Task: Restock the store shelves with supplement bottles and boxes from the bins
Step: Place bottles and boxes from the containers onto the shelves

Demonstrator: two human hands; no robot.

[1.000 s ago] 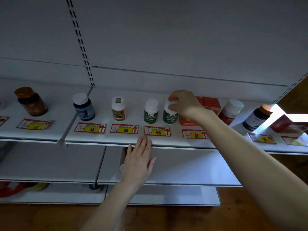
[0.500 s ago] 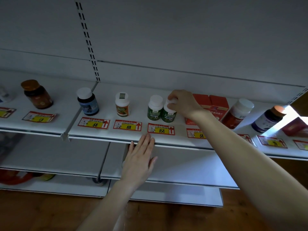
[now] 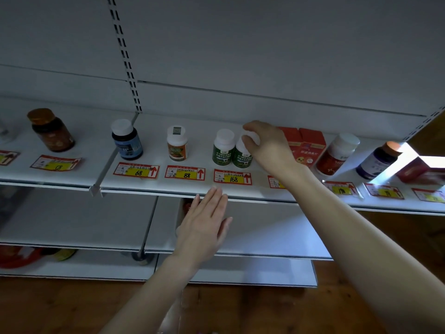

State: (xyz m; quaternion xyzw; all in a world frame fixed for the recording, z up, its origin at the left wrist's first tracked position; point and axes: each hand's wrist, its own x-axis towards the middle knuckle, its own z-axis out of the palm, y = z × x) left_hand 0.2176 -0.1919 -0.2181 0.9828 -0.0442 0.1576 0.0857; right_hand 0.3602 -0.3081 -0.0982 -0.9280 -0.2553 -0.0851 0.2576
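Head view, two green bottles [image 3: 222,150], right hand [image 3: 269,147] gripping one, left hand [image 3: 204,225] flat, two red boxes [image 3: 307,147]

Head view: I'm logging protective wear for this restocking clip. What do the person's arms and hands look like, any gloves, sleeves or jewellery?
The left hand and right hand are bare, without gloves. The left forearm and right forearm are uncovered to the frame edge; no sleeve, watch, ring or bracelet shows.

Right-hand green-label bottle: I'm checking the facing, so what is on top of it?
Its white cap, gripped by the right hand. The hand covers most of the cap, so its top cannot be seen.
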